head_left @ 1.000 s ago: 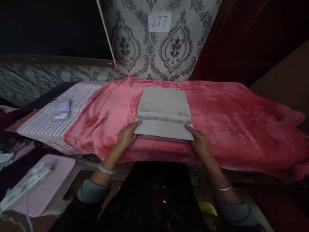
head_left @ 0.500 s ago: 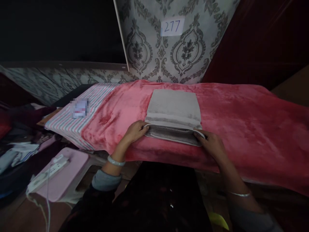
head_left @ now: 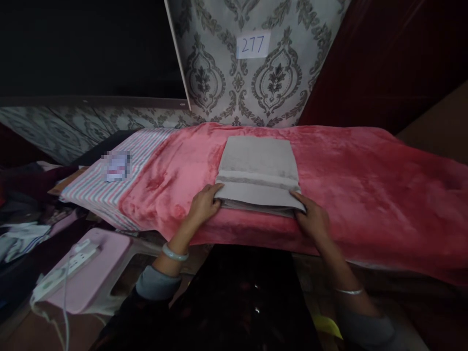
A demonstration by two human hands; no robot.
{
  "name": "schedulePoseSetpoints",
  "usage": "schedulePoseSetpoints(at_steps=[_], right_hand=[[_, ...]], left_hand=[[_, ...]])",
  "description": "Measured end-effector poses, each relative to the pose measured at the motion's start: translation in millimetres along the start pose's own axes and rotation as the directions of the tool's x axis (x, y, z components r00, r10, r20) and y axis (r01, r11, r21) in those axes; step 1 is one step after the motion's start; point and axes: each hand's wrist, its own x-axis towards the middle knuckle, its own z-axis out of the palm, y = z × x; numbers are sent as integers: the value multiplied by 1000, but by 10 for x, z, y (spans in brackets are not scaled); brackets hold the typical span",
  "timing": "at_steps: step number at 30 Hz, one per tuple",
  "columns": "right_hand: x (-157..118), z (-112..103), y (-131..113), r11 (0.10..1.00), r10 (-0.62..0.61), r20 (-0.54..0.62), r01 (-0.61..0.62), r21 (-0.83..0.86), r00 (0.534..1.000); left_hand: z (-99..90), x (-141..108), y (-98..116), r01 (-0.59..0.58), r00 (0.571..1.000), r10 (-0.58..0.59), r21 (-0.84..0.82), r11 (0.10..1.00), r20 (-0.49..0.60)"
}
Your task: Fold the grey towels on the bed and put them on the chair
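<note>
A grey towel [head_left: 259,155] with a paler band across it lies folded on the pink plush blanket [head_left: 351,190]. My left hand [head_left: 203,205] pinches the left corner of its near fold, thumb on top. At the opposite corner, my right hand [head_left: 312,216] grips the same fold between thumb and fingers. The near flap lies over toward me, with the layers beneath showing as a narrow dark gap along the front edge. Some fingertips are hidden under the cloth.
A striped sheet [head_left: 91,187] with a blurred packet [head_left: 117,166] lies to the left. Below it, a power strip [head_left: 68,269] and its cord rest on a pink stool [head_left: 106,248]. A large screen [head_left: 87,48] stands behind. Piled clothes [head_left: 25,239] are at far left.
Both hands have brought the near edge of the towel down, so the flap lies flatter and the opening beneath has narrowed. The view has shifted slightly.
</note>
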Motion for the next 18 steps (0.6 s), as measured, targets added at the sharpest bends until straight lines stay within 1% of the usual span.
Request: schedulePoseSetpoints(at_steps=[2,4,7,10,13,18], right_hand=[[-32,7,5,1000,4,-29,-3,29,1000],[-39,7,0,999,-11,-36,12,48,999],[-25,3,-12,998,-37,-22,38,48,999],[-15,-4,-15,997,-45,-20,47,66,999],[-18,-16,-4,994,-73,-17,74,77,997],[-24,-21,28,994,-113,2,113,15,994]], left_hand=[[62,-12,-25,-4,999,3,-21,1000,-41],[101,-7,-69,-31,998,28,-61,998,-51],[120,11,-127,-83,995,76,-126,989,-58],[122,18,-153,-112,992,102,-157,981,-73],[123,22,-173,-116,992,106,-154,981,-71],[115,50,-233,-156,988,152,-152,976,-38]])
